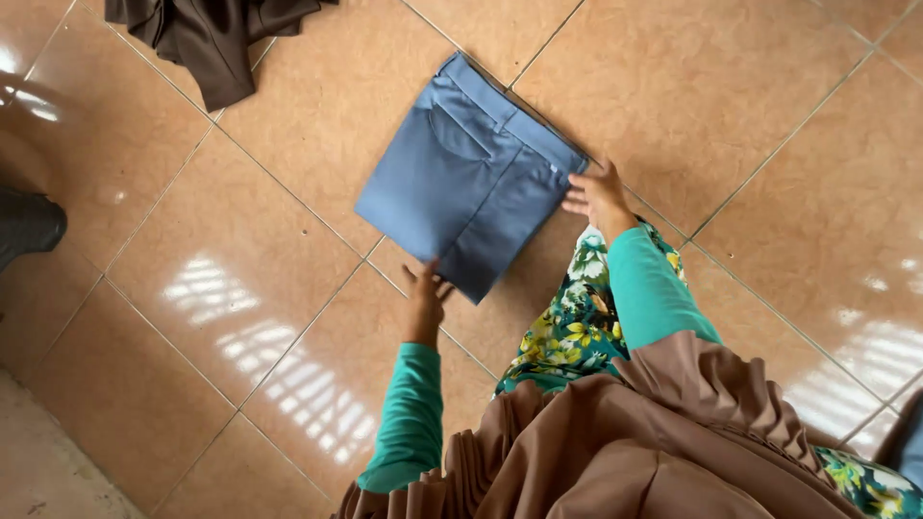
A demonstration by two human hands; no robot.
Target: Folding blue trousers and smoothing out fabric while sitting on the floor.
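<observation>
No packages, labels, signs or screens show here — only cloth and bare floor tiles.

Cut off by the top edge: dark brown garment [213, 37], only its lower folds in frame. Cut off by the left edge: a dark object [27, 225], too little of it visible to tell its kind. At the bottom right corner, a sliver of blue cloth [910, 437], mostly out of frame. Hidden under the folded blue trousers [468, 173]: fingertips of the left hand [425, 291] at the lower edge, and part of the right hand [598, 195] at the waistband corner. Inner layers of the fold out of sight. Floral cloth [577, 322] largely covered by the pleated brown fabric [615, 442], itself cropped at the bottom edge
</observation>
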